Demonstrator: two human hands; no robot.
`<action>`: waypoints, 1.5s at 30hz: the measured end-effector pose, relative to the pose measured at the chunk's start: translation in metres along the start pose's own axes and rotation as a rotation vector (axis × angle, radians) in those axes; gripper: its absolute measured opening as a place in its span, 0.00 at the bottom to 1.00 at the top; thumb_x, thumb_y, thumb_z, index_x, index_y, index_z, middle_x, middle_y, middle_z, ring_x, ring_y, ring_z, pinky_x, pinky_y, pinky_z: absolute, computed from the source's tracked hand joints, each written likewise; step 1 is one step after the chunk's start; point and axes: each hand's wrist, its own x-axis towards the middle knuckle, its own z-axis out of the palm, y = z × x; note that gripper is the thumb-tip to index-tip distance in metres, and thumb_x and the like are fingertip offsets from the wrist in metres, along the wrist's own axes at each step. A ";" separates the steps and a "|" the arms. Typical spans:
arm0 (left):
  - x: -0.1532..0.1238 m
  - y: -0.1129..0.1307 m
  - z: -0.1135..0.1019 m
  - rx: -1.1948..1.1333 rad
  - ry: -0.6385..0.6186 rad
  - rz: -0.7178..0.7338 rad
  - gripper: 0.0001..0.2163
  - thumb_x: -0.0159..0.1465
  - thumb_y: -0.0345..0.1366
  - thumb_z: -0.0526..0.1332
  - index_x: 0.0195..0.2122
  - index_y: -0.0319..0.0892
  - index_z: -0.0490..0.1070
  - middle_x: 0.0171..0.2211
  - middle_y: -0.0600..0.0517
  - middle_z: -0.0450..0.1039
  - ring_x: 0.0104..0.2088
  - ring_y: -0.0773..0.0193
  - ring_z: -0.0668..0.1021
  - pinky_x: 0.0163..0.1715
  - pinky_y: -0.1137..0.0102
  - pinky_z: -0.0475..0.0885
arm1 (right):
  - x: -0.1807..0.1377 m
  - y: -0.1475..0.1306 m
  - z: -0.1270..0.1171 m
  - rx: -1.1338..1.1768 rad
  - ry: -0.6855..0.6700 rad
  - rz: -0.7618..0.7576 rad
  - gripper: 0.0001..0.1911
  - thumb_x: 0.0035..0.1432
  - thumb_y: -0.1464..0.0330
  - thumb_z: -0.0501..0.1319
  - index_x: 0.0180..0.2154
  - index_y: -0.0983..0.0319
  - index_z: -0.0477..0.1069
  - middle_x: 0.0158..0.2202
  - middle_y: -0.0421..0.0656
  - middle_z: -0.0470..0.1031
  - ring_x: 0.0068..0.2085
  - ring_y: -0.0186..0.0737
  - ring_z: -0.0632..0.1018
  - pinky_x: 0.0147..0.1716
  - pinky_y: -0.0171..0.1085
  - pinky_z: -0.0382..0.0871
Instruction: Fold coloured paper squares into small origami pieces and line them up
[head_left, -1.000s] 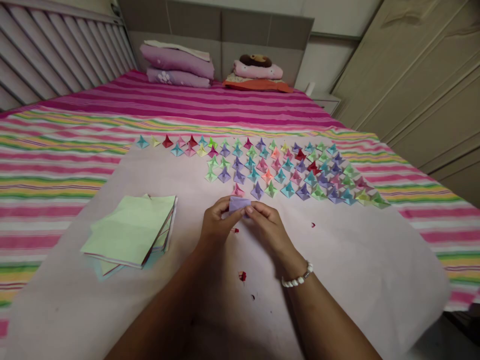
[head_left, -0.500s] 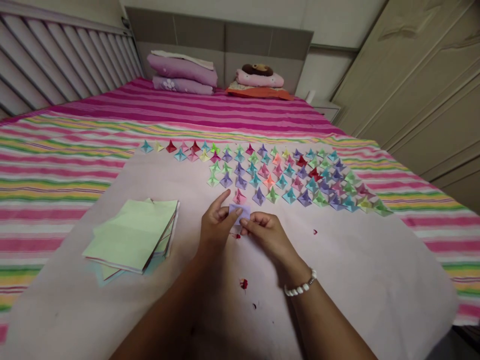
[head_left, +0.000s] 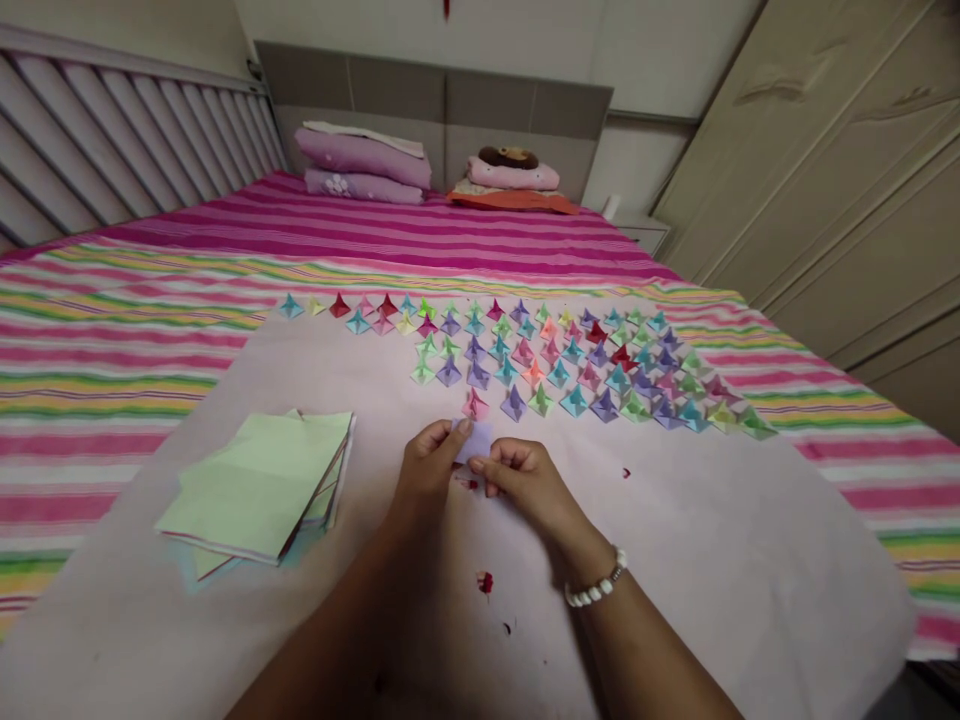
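Note:
My left hand (head_left: 425,468) and my right hand (head_left: 525,481) meet over a pale pink sheet (head_left: 712,560) spread on the bed. Both pinch a small folded lilac paper (head_left: 474,441) between their fingertips. A white bead bracelet (head_left: 594,590) circles my right wrist. Just beyond the hands lie several small folded paper shapes (head_left: 555,360) in many colours, laid out in rows. A pink one (head_left: 475,405) is the nearest to my fingers.
A stack of square paper sheets (head_left: 259,485), green on top, lies to the left. Small red scraps (head_left: 485,581) dot the sheet near my forearms. The striped bedspread (head_left: 112,340) runs back to pillows (head_left: 364,160) and a headboard. Wardrobe doors (head_left: 840,180) stand at the right.
The lilac paper has been folded smaller and now sits lower between my fingertips. My left fingers have curled in onto it. The view has tilted slightly.

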 end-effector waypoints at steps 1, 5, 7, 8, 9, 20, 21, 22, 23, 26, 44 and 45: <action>-0.001 0.001 0.000 0.013 0.006 0.010 0.17 0.54 0.49 0.66 0.24 0.40 0.66 0.17 0.57 0.65 0.17 0.71 0.68 0.18 0.76 0.63 | 0.000 0.000 0.000 0.012 -0.020 0.007 0.20 0.47 0.54 0.68 0.18 0.62 0.67 0.16 0.37 0.69 0.19 0.29 0.63 0.21 0.32 0.55; -0.003 0.005 0.001 0.053 0.025 0.063 0.17 0.56 0.49 0.63 0.23 0.40 0.65 0.15 0.57 0.65 0.16 0.71 0.68 0.17 0.76 0.62 | -0.001 -0.001 -0.001 0.039 -0.114 0.021 0.17 0.52 0.56 0.64 0.23 0.63 0.72 0.20 0.39 0.72 0.22 0.30 0.67 0.25 0.32 0.59; -0.004 0.007 0.002 0.073 0.046 0.098 0.17 0.57 0.48 0.63 0.22 0.40 0.65 0.13 0.58 0.64 0.15 0.71 0.67 0.17 0.76 0.61 | -0.002 0.000 -0.002 0.051 -0.131 0.042 0.16 0.51 0.57 0.65 0.24 0.63 0.73 0.19 0.39 0.71 0.22 0.31 0.68 0.25 0.32 0.60; -0.004 0.007 0.003 0.084 0.051 0.112 0.17 0.56 0.48 0.64 0.21 0.40 0.65 0.13 0.58 0.64 0.15 0.71 0.67 0.16 0.76 0.60 | -0.002 0.000 -0.002 0.056 -0.131 0.051 0.16 0.51 0.57 0.65 0.23 0.63 0.73 0.18 0.38 0.71 0.22 0.32 0.68 0.25 0.33 0.60; -0.005 0.008 0.003 0.096 0.049 0.124 0.16 0.56 0.47 0.64 0.21 0.40 0.65 0.13 0.58 0.64 0.15 0.72 0.67 0.16 0.77 0.60 | -0.002 0.001 -0.002 0.055 -0.128 0.053 0.16 0.50 0.57 0.65 0.23 0.63 0.72 0.18 0.38 0.70 0.22 0.32 0.68 0.25 0.33 0.60; -0.004 0.002 0.002 0.150 -0.068 0.136 0.15 0.55 0.46 0.65 0.22 0.40 0.68 0.15 0.57 0.66 0.17 0.70 0.68 0.18 0.75 0.62 | 0.002 0.004 -0.003 0.061 0.075 -0.021 0.21 0.48 0.53 0.67 0.18 0.62 0.67 0.15 0.35 0.65 0.19 0.29 0.61 0.21 0.32 0.52; -0.004 0.002 0.002 0.146 -0.067 0.136 0.15 0.56 0.46 0.64 0.22 0.40 0.68 0.15 0.57 0.66 0.17 0.70 0.68 0.19 0.75 0.62 | 0.002 0.004 -0.003 0.065 0.077 -0.024 0.21 0.49 0.54 0.66 0.18 0.62 0.67 0.15 0.35 0.65 0.19 0.29 0.61 0.21 0.32 0.52; -0.004 0.002 0.003 0.145 -0.064 0.135 0.15 0.57 0.46 0.63 0.22 0.40 0.67 0.15 0.57 0.66 0.17 0.70 0.68 0.19 0.75 0.62 | 0.002 0.003 -0.003 0.069 0.076 -0.027 0.21 0.51 0.54 0.65 0.18 0.62 0.68 0.15 0.36 0.65 0.19 0.30 0.61 0.21 0.33 0.52; -0.004 0.002 0.003 0.150 -0.061 0.134 0.16 0.58 0.47 0.62 0.21 0.40 0.67 0.15 0.56 0.66 0.17 0.70 0.68 0.19 0.75 0.62 | 0.002 0.003 -0.004 0.073 0.070 -0.029 0.21 0.52 0.54 0.64 0.18 0.62 0.68 0.15 0.36 0.65 0.19 0.30 0.61 0.21 0.33 0.53; -0.007 0.005 0.005 0.183 -0.035 0.123 0.18 0.61 0.47 0.59 0.20 0.40 0.65 0.14 0.56 0.66 0.18 0.70 0.67 0.20 0.75 0.61 | 0.002 0.003 -0.004 0.085 0.043 -0.035 0.20 0.54 0.55 0.63 0.18 0.62 0.69 0.16 0.36 0.65 0.19 0.30 0.61 0.21 0.33 0.52; 0.002 -0.005 0.002 0.069 -0.033 0.046 0.15 0.48 0.43 0.71 0.30 0.38 0.74 0.24 0.54 0.72 0.24 0.71 0.70 0.27 0.75 0.66 | 0.002 0.001 -0.005 0.044 0.249 -0.125 0.19 0.55 0.55 0.61 0.21 0.61 0.70 0.17 0.37 0.65 0.23 0.34 0.66 0.27 0.35 0.58; 0.002 -0.004 0.002 0.077 -0.023 0.033 0.15 0.48 0.44 0.71 0.29 0.38 0.74 0.24 0.54 0.72 0.24 0.71 0.71 0.26 0.75 0.66 | 0.002 0.000 -0.005 0.059 0.266 -0.126 0.17 0.53 0.56 0.63 0.22 0.61 0.71 0.18 0.37 0.66 0.23 0.33 0.65 0.26 0.35 0.58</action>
